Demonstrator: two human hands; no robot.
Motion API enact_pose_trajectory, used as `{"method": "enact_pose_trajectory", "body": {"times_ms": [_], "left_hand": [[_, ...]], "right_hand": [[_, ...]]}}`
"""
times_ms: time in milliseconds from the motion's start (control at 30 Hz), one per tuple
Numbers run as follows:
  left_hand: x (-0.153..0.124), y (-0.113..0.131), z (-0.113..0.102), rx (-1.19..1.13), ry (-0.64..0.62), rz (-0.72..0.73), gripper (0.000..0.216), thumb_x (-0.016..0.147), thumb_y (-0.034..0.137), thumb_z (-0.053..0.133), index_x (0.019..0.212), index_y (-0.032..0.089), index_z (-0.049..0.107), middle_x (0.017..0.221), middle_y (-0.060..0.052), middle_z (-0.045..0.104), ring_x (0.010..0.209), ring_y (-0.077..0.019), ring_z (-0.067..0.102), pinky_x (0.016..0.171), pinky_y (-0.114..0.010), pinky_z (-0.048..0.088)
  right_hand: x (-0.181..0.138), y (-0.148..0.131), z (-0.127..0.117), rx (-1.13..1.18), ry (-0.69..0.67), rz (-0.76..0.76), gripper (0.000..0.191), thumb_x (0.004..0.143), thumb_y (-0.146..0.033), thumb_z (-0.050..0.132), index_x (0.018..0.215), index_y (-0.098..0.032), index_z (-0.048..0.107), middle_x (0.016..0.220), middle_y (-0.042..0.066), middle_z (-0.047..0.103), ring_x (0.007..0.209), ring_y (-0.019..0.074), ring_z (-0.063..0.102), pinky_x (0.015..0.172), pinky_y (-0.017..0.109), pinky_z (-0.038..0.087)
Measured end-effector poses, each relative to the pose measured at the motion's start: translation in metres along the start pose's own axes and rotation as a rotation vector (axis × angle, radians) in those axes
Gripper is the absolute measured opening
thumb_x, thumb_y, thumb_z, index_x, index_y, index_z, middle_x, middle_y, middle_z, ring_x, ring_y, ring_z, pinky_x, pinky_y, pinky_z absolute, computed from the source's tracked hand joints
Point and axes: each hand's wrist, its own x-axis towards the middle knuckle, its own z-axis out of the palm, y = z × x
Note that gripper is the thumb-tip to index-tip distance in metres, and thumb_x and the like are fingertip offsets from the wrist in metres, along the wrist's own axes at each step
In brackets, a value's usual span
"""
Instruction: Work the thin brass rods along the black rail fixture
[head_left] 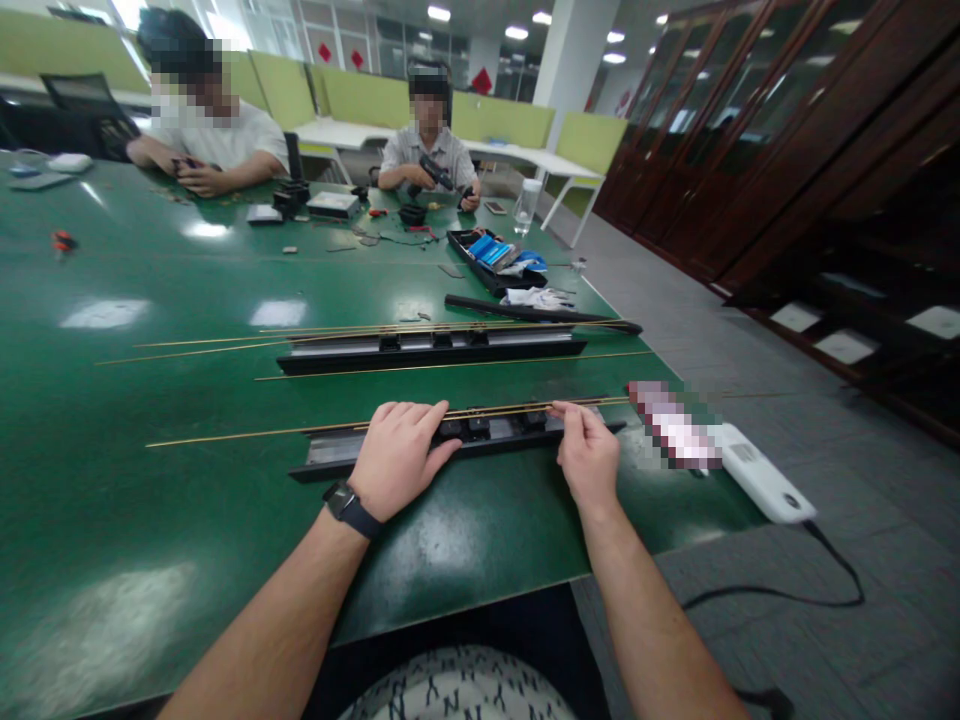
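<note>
Black rail [510, 441] under left hand [401, 455]; golden rod [225, 437] pinched in right hand [589, 455].

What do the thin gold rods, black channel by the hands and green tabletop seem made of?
Thin gold rods: perhaps brass, judging by their yellow sheen. Black channel: possibly painted metal or plastic, dark-edged with a silvery inside. Green tabletop: glossy, probably coated, given its bright reflections; core hidden.

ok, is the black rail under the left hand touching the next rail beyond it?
Apart: the head view shows a strip of green tabletop running between the near rail and the next rail.
</note>
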Motion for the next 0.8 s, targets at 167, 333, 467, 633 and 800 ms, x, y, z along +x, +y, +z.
{"method": "enact_pose_trajectory", "body": {"times_ms": [167, 333, 467, 633, 800], "left_hand": [[-0.0002, 0.0001, 0.0002, 0.013, -0.010, -0.002, 0.047, 0.099, 0.046, 0.062, 0.134, 0.015, 0.064, 0.118, -0.013, 0.075, 0.109, -0.0314, 0.068, 0.097, -0.048, 0.047], [-0.0005, -0.0006, 0.0010, 0.017, -0.009, -0.001, 0.048, 0.099, 0.047, 0.063, 0.135, 0.015, 0.064, 0.118, -0.013, 0.075, 0.110, -0.0312, 0.067, 0.097, -0.047, 0.046], [-0.0004, -0.0005, 0.0008, 0.011, -0.006, 0.001, 0.048, 0.098, 0.046, 0.063, 0.135, 0.015, 0.064, 0.118, -0.013, 0.075, 0.109, -0.0314, 0.067, 0.097, -0.048, 0.046], [-0.0004, 0.0001, -0.0002, 0.012, -0.007, 0.001, 0.048, 0.099, 0.047, 0.061, 0.135, 0.015, 0.064, 0.118, -0.014, 0.075, 0.109, -0.0312, 0.067, 0.097, -0.049, 0.047], [-0.0002, 0.0005, -0.0010, 0.012, -0.012, -0.003, 0.047, 0.099, 0.047, 0.061, 0.135, 0.017, 0.064, 0.118, -0.014, 0.075, 0.109, -0.0311, 0.067, 0.098, -0.049, 0.047]], "right_hand": [[-0.0001, -0.0008, -0.0010, -0.046, 0.025, 0.004, 0.047, 0.101, -0.055, 0.048, 0.106, -0.019, 0.079, 0.101, 0.009, 0.081, 0.087, 0.0234, 0.077, 0.074, 0.033, 0.060], [0.0028, -0.0007, -0.0031, -0.058, 0.068, 0.022, 0.049, 0.101, -0.055, 0.046, 0.105, -0.018, 0.078, 0.100, 0.010, 0.081, 0.086, 0.0236, 0.077, 0.074, 0.033, 0.060], [0.0028, -0.0012, -0.0030, -0.031, 0.064, 0.032, 0.048, 0.100, -0.055, 0.048, 0.105, -0.018, 0.078, 0.101, 0.010, 0.081, 0.082, 0.0228, 0.077, 0.071, 0.032, 0.060], [0.0002, -0.0022, -0.0015, 0.003, 0.014, 0.012, 0.049, 0.100, -0.058, 0.049, 0.108, -0.018, 0.077, 0.100, 0.010, 0.081, 0.082, 0.0230, 0.077, 0.070, 0.033, 0.060], [0.0004, -0.0019, -0.0015, -0.029, 0.013, 0.012, 0.049, 0.100, -0.058, 0.048, 0.107, -0.019, 0.078, 0.101, 0.010, 0.081, 0.081, 0.0227, 0.077, 0.071, 0.033, 0.061]]}}
